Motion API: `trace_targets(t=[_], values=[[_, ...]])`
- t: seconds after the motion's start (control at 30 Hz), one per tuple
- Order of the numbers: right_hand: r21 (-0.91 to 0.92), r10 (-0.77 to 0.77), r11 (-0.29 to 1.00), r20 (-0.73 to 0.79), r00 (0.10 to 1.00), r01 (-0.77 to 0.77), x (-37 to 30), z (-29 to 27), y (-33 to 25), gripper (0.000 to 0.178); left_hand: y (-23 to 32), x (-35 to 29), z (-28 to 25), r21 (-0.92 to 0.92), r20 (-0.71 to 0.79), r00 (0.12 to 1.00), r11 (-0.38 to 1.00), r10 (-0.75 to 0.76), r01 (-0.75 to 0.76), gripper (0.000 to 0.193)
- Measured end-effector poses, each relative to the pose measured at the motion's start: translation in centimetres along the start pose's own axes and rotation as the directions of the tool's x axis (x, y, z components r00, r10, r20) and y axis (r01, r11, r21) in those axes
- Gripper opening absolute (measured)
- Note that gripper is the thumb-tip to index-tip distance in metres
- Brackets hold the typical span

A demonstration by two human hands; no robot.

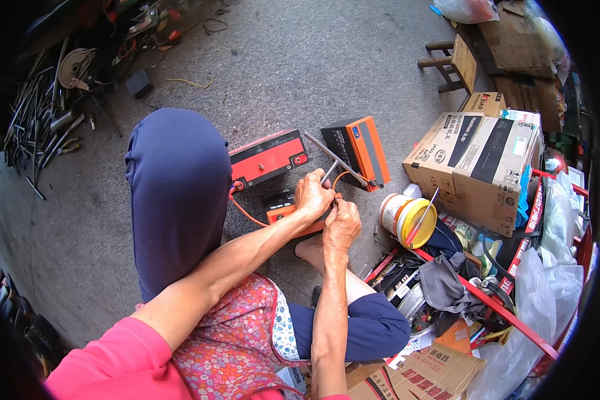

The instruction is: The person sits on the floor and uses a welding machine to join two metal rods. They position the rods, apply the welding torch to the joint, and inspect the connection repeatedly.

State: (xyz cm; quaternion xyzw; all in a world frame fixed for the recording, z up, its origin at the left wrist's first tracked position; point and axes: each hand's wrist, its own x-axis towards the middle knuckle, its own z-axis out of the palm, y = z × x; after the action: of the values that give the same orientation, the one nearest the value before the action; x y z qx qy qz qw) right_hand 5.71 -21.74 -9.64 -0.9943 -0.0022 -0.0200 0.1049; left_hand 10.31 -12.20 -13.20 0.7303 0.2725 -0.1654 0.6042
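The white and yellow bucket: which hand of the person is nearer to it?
Right. The right hand is just left of the bucket; the left hand is farther left.

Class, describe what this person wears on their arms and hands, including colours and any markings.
The left arm has a plain bright pink sleeve, short and ending above the elbow. At the right arm, only a sliver of pink shows at the picture's lower edge. Both forearms are bare. The left hand and right hand are ungloved.
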Motion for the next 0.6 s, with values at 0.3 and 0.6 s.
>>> trace_targets(t=[0.3, 0.6], values=[[-0.072, 0.02, 0.997, 0.004, 1.0, -0.02, 0.0, 0.0, -0.3, 0.01, 0.3, -0.4, -0.3, -0.029, -0.011, 1.0, 0.999, -0.02, 0.02, 0.015], [-0.12, -0.101, 0.987, 0.037, 0.994, 0.105, 0.4, -0.5, 0.3, 0.012, 1.9, -0.9, -2.3, -0.01, -0.082, 0.997, 1.0, -0.017, 0.016, 0.014]])
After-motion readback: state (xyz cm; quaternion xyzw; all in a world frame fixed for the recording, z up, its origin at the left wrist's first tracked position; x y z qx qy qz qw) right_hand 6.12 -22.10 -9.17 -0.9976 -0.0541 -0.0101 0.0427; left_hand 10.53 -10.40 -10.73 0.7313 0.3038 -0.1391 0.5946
